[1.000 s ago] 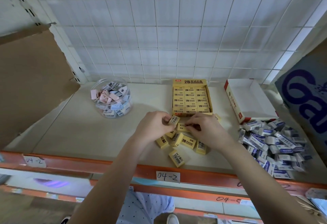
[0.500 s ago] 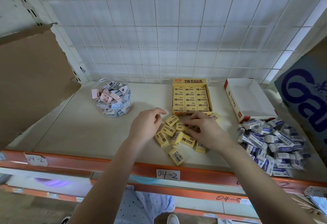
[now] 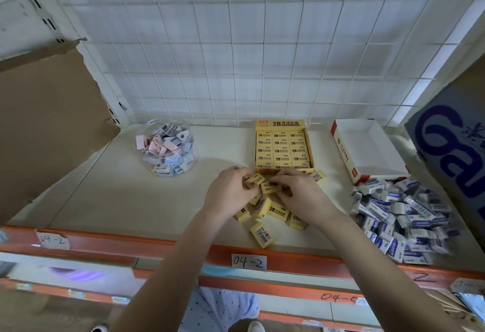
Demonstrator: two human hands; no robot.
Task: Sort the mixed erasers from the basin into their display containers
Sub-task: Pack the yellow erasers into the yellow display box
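Left hand (image 3: 231, 192) pinches a yellow eraser (image 3: 255, 180). Right hand (image 3: 301, 196) pinches a second eraser (image 3: 271, 188). Both erasers sit just in front of the box (image 3: 284, 123), which stands at the shelf's (image 3: 131, 200) back edge.

Single head-worn wide-angle view only. Shelf (image 3: 147, 200) is viewed from front, tilted down, at arm's reach; left hand (image 3: 231, 192) and right hand (image 3: 301, 196) are centred.

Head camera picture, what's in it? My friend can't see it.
The left hand and right hand hold yellow erasers above a loose yellow pile, in front of a yellow box. A clear tub of pink and blue erasers stands left; a white box and a heap of blue-and-white erasers lie right.
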